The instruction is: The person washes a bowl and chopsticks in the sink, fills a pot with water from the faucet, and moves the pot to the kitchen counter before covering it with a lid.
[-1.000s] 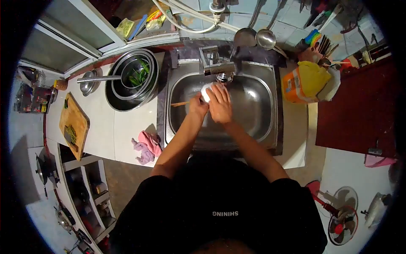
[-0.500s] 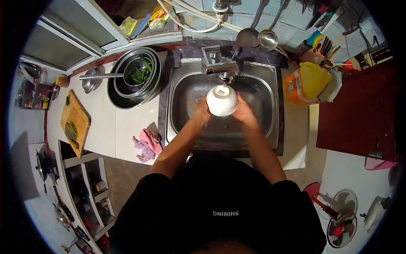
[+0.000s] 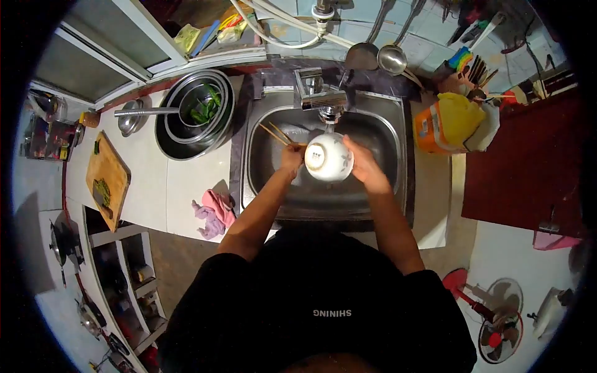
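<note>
Likely slippery, breakable: one bowl, right hand clasping its side, best held there; chopsticks, pinched in left hand.

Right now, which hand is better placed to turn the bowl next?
Right, I'd say: the right hand already holds the bowl at its side, while the left hand is gripping the chopsticks.

Single head-worn cam, looking steeply down and forward from above the wearer's black printed T-shirt, bottom centre. Rectangular stainless-steel sink near mid-frame, moderately close. Blue-grey tiled wall along top, farther off. Wide fisheye, dark rounded corners. No second view, so no overlap.
</note>
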A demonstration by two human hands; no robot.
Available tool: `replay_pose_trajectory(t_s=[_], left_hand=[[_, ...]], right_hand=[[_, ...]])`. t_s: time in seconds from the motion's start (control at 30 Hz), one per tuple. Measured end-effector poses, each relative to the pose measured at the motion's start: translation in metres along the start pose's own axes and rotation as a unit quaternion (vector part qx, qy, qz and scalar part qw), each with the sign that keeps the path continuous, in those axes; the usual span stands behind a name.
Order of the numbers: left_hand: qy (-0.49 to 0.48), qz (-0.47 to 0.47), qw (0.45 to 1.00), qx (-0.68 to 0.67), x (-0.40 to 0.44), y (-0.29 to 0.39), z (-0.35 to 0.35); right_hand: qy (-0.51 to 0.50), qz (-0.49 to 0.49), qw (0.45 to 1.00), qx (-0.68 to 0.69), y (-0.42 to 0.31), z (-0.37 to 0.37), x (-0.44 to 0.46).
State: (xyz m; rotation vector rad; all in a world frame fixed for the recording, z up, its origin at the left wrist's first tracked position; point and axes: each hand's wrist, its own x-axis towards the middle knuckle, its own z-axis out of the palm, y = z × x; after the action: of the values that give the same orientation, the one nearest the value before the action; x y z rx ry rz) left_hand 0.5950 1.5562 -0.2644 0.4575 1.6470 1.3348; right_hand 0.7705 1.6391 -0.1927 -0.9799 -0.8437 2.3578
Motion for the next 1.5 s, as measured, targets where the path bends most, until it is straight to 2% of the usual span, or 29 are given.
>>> replay_pose_trajectory(t_s=[0.07,0.1,0.17,0.2,0.27,0.3,0.33,0.37,0.4,0.43,0.47,0.5,0.53,0.6,0.63,0.73,0.77,0.87,0.9,1.0,1.03,1.13,1.17,1.2,1.27,1.37,1.4,1.47,1.5], left_hand=[[0.011,0.054,0.998,0.034,-0.013,-0.001,0.003],[0.007,0.049,0.997,0.063,-0.003,-0.021,0.001],[-0.023,-0.018,1.000,-0.008,-0.004,-0.021,-0.005],[-0.037,-0.051,0.997,-0.045,-0.004,-0.022,-0.010],[-0.088,-0.144,0.972,-0.165,0.000,-0.013,-0.013],[-0.113,-0.199,0.954,-0.194,-0.008,0.008,-0.010],[-0.137,-0.252,0.932,-0.221,-0.019,0.028,-0.008],[-0.198,-0.283,0.922,-0.177,-0.028,0.044,-0.006],[-0.189,-0.254,0.932,-0.174,-0.029,0.042,0.000],[-0.181,-0.226,0.942,-0.170,-0.030,0.040,0.009],[-0.173,-0.198,0.950,-0.166,-0.031,0.037,0.015],[-0.137,-0.179,0.954,-0.196,-0.035,0.043,0.018],[-0.152,-0.203,0.947,-0.197,-0.032,0.041,0.013],[-0.182,-0.253,0.929,-0.199,-0.017,0.030,-0.009],[-0.142,-0.239,0.943,-0.184,-0.016,0.030,-0.013],[-0.131,-0.078,0.986,-0.072,-0.028,0.042,-0.016],[-0.136,-0.129,0.978,-0.091,-0.028,0.039,-0.016],[-0.059,-0.103,0.958,-0.261,-0.034,0.020,0.015],[-0.121,-0.151,0.934,-0.301,-0.031,0.024,0.012],[-0.133,-0.110,0.963,-0.205,-0.032,0.044,-0.005],[-0.145,-0.075,0.974,-0.156,-0.025,0.043,-0.013],[-0.135,-0.045,0.979,-0.145,-0.017,0.027,-0.012],[-0.123,-0.047,0.968,-0.216,-0.022,0.022,0.002],[-0.111,-0.047,0.951,-0.285,-0.030,0.020,0.016],[-0.148,-0.113,0.925,-0.331,-0.018,-0.005,0.010],[-0.113,-0.191,0.941,-0.254,-0.034,0.030,-0.007],[-0.124,-0.155,0.957,-0.213,-0.032,0.030,-0.010],[-0.147,-0.083,0.977,-0.130,-0.027,0.022,-0.010],[-0.155,-0.093,0.964,-0.194,-0.019,0.004,0.000]], right_hand=[[-0.031,-0.024,0.998,-0.055,-0.001,0.001,-0.002],[-0.017,-0.054,0.991,-0.122,0.002,0.002,0.001],[0.009,-0.113,0.961,-0.251,0.012,0.003,0.011],[0.038,-0.140,0.904,-0.401,0.012,0.008,0.010],[0.089,-0.180,0.719,-0.666,0.003,0.027,0.001],[0.114,-0.181,0.691,-0.690,0.004,0.041,-0.007],[0.068,-0.207,0.603,-0.767,0.010,0.043,-0.005],[0.083,-0.216,0.607,-0.760,0.016,0.052,-0.009],[0.099,-0.226,0.609,-0.753,0.022,0.061,-0.011],[0.094,-0.165,0.716,-0.672,0.039,0.053,0.002],[0.072,-0.138,0.613,-0.775,0.055,0.045,0.014],[0.074,-0.124,0.653,-0.743,0.053,0.054,0.007],[0.076,-0.110,0.692,-0.709,0.048,0.063,-0.002],[-0.034,-0.349,0.535,-0.768,0.051,0.032,0.003],[-0.088,-0.458,0.438,-0.769,0.048,0.020,0.001],[-0.145,-0.483,0.381,-0.775,0.021,-0.002,-0.004],[-0.146,-0.474,0.372,-0.785,0.025,0.002,-0.002],[0.043,-0.201,0.559,-0.803,0.045,0.061,-0.011],[0.078,-0.243,0.572,-0.780,0.053,0.067,-0.011],[-0.105,-0.495,0.420,-0.754,0.039,0.019,0.005],[-0.142,-0.520,0.368,-0.757,0.033,-0.004,0.015],[-0.136,-0.458,0.399,-0.783,0.028,0.002,0.011],[-0.016,-0.394,0.471,-0.789,0.052,0.012,0.015],[0.031,-0.227,0.576,-0.785,0.044,0.054,-0.001],[0.067,-0.106,0.630,-0.766,0.034,0.088,-0.016],[-0.120,-0.315,0.461,-0.821,0.026,0.038,-0.017],[-0.057,-0.400,0.309,-0.861,0.048,-0.003,0.017],[-0.043,-0.333,0.360,-0.871,0.021,0.017,0.004],[-0.022,-0.270,0.415,-0.869,0.021,0.033,0.002]])
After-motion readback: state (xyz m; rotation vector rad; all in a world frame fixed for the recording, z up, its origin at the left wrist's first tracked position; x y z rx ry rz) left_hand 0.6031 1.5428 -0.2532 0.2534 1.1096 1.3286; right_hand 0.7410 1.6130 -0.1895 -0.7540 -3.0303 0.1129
